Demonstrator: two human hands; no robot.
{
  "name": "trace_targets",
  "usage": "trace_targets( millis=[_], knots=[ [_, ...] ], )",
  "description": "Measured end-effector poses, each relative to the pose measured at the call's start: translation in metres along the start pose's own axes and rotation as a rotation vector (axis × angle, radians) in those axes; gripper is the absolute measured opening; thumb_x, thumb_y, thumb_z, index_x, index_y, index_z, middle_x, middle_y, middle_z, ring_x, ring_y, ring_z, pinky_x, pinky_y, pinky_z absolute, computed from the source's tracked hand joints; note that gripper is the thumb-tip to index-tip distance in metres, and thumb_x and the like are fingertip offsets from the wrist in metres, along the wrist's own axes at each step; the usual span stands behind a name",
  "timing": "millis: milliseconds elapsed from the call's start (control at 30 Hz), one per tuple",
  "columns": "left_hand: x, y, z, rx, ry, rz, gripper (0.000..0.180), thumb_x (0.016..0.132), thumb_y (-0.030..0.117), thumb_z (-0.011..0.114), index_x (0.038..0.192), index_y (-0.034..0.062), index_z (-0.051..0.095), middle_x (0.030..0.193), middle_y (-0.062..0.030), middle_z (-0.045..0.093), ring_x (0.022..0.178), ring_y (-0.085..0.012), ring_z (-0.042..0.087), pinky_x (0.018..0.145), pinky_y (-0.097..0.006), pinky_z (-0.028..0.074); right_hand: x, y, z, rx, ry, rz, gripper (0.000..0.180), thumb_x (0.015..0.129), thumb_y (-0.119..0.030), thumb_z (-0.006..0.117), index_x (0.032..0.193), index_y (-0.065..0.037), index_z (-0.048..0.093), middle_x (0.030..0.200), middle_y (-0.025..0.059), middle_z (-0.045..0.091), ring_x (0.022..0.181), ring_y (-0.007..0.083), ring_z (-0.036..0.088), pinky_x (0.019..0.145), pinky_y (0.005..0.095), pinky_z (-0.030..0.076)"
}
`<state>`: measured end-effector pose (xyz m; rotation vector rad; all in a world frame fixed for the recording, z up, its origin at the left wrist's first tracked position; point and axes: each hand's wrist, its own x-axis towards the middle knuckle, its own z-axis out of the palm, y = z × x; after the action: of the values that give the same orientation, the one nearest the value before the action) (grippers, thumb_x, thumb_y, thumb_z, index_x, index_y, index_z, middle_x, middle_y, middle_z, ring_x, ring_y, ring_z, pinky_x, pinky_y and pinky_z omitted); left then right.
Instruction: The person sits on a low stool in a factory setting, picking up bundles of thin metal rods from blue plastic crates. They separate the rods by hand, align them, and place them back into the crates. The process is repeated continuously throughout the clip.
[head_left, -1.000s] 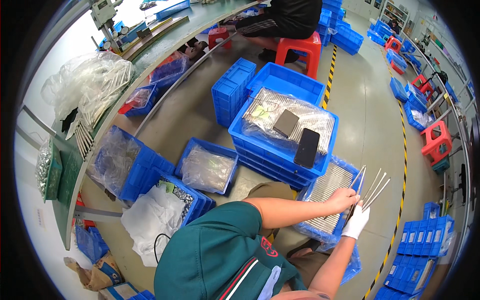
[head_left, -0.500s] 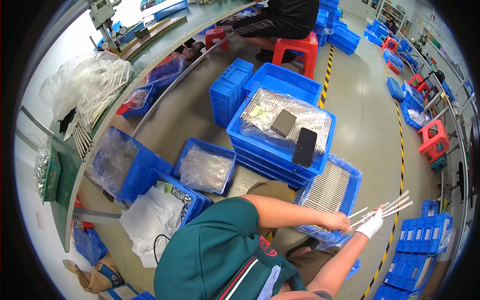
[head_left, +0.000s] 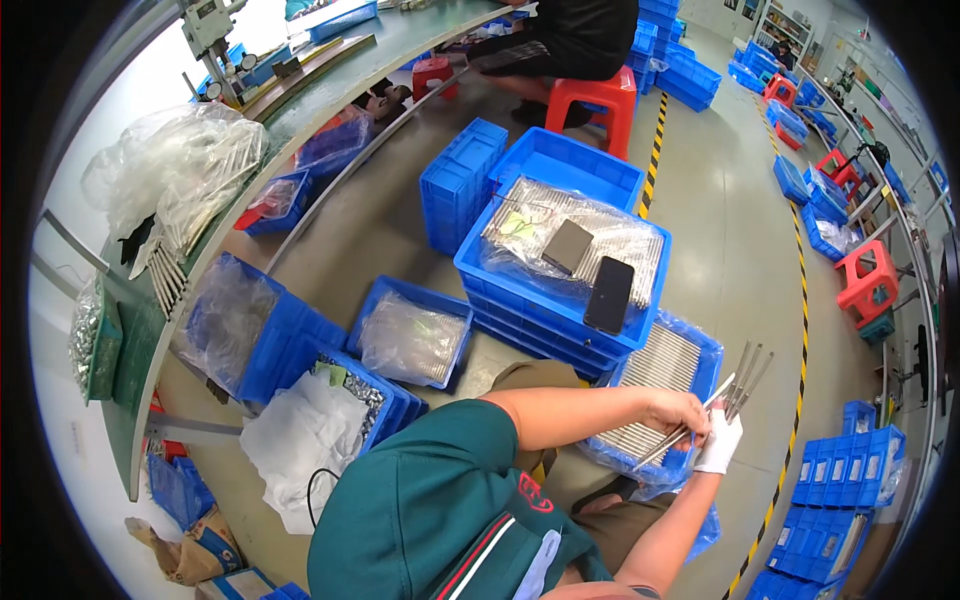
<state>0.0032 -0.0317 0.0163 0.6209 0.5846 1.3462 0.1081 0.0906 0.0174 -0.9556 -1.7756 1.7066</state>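
Over at my left, crumpled clear plastic (head_left: 175, 160) sags on the green bench (head_left: 205, 262). A limp white sheet (head_left: 303, 440) drapes over a hard-sided blue bin (head_left: 400, 405). Farther right, a blue tray (head_left: 713, 365) carries pale, slim lengths (head_left: 658, 362) in close, ridged rows. Above its near corner, the bare left hand (head_left: 680, 410) has its fingers curled around thin, straight, shiny metal rods (head_left: 741, 385), their upper ends fanned. Beside it, the right hand (head_left: 718, 447), in a white fabric glove, closes around the same bunch.
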Motion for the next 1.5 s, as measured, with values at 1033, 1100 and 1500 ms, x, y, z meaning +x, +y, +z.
trace_targets(
  millis=[1033,1100,1500],
  knots=[
    [0.012,0.02,-0.007,0.25,0.676,0.432,0.027,0.091,0.032,0.058,0.082,0.006,0.061,0.06,0.0053,0.046,0.047,-0.0034,0.035,0.042,-0.021,0.028,-0.032,-0.016,0.032,0.052,0.038,0.035,0.009,0.093,-0.014,0.053,0.097,-0.006,0.051,0.066,0.0,0.048,0.048,0.0047,0.039,0.041,0.0198,0.03],
    [0.014,0.014,0.0,0.162,0.602,0.377,0.026,0.091,0.03,0.058,0.079,0.0076,0.061,0.06,0.0061,0.046,0.047,-0.0026,0.032,0.041,-0.02,0.025,-0.018,0.006,0.027,0.1,0.15,-0.078,0.011,0.092,-0.016,0.054,0.094,-0.005,0.051,0.057,-0.0008,0.048,0.04,0.0055,0.036,0.036,0.0215,0.025],
    [0.015,0.008,-0.003,0.565,0.728,0.392,0.029,0.09,0.03,0.058,0.087,0.0022,0.065,0.076,0.0004,0.059,0.075,-0.0105,0.053,0.069,-0.028,0.044,-0.043,-0.031,0.044,0.161,0.213,0.157,0.008,0.093,-0.016,0.052,0.096,-0.009,0.051,0.056,-0.0041,0.041,0.04,0.0043,0.036,0.034,0.0207,0.026]
  ],
)
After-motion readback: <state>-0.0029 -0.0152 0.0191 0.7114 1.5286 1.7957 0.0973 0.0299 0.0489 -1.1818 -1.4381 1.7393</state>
